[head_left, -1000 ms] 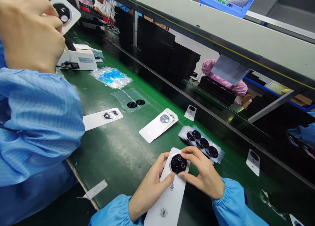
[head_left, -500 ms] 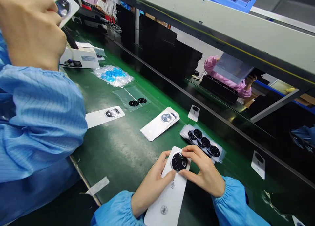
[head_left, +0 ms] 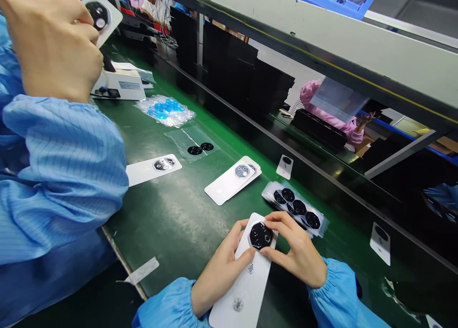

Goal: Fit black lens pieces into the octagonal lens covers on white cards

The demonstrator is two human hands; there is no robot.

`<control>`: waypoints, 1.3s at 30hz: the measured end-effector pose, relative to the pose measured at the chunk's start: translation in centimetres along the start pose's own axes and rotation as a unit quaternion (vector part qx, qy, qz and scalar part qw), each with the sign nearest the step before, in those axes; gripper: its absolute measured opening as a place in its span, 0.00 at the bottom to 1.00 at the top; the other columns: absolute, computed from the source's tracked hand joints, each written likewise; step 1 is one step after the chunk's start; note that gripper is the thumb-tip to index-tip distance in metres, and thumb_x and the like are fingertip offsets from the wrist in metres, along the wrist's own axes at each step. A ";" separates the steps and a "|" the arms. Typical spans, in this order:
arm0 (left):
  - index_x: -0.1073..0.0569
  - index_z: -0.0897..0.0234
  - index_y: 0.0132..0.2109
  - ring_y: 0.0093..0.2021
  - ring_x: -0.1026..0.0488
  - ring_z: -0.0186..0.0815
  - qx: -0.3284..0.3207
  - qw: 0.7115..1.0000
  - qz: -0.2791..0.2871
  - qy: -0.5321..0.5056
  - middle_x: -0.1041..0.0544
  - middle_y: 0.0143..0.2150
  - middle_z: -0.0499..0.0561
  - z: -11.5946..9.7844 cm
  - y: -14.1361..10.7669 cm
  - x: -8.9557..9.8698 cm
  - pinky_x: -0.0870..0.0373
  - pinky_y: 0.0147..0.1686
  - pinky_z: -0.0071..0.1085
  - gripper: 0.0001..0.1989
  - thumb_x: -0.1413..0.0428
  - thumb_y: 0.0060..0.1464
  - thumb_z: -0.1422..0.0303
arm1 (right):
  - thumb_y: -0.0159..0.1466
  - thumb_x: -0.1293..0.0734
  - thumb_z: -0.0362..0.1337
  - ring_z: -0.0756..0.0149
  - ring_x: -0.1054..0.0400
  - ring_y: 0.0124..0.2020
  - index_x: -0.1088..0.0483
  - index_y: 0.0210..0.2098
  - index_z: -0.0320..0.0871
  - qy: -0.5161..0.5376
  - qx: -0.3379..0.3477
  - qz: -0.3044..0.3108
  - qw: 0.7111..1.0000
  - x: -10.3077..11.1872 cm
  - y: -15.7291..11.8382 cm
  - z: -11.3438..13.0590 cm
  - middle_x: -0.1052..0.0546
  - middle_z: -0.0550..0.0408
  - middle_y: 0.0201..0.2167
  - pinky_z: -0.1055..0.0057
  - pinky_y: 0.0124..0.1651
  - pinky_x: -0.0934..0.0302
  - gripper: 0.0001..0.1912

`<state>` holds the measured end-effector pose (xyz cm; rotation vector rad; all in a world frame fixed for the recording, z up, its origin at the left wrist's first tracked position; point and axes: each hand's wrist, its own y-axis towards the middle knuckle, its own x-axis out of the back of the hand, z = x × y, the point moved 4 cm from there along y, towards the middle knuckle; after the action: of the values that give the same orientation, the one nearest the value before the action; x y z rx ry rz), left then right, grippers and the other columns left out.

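The person in front of me has both hands busy with one white phone back panel, held over the near part of the green counter; I can't tell whether its lower end rests there. The left hand grips it by the long edge, thumb lying across the face just below the black octagonal camera cover. The right hand takes that cover between thumb and forefinger, tips at opposite sides of the rim. To my eye the step in hand is lining up and pressing the cover into its ring; I can't make out whether it is fully seated. The next move seems to call for a steady left hold and light, even pressure around the rim, without dragging the cover sideways. Just beyond the right hand lies a stack of bagged black covers, and two overlapping white panels sit farther along the counter. At the left, a co-worker's hand holds up another panel.
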<state>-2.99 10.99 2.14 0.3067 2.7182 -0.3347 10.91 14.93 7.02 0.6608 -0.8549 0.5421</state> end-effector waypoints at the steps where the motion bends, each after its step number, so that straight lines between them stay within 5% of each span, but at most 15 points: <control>1: 0.42 0.60 0.56 0.31 0.30 0.32 -0.002 1.000 0.001 0.002 0.27 0.44 0.51 0.0 0.0 0.0 0.34 0.30 0.27 0.24 0.46 0.54 0.65 | 0.60 0.33 0.37 0.57 0.33 0.47 0.35 0.49 0.44 -0.001 0.002 -0.001 1.000 0.0 0.0 0.0 0.31 0.46 0.46 0.60 0.47 0.33 0.17; 28: 0.46 0.59 0.57 0.29 0.30 0.31 -0.014 1.000 0.020 0.016 0.28 0.44 0.50 0.9 0.0 -0.5 0.35 0.29 0.27 0.24 0.48 0.56 0.69 | 0.57 0.34 0.31 0.55 0.33 0.46 0.40 0.48 0.43 -0.054 0.038 -0.034 0.997 0.2 -0.8 1.1 0.31 0.45 0.45 0.58 0.43 0.32 0.20; 39: 0.44 0.60 0.54 0.35 0.29 0.35 -0.003 1.000 0.017 0.015 0.28 0.45 0.51 1.0 0.1 -0.6 0.34 0.33 0.29 0.22 0.47 0.53 0.68 | 0.55 0.33 0.31 0.56 0.33 0.46 0.39 0.49 0.41 -0.051 0.046 -0.048 0.996 0.0 -1.2 0.7 0.30 0.44 0.45 0.60 0.44 0.31 0.22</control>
<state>-2.08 10.69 1.46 0.3599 2.7397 -0.3140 11.31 13.61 7.01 0.8152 -0.8930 0.4656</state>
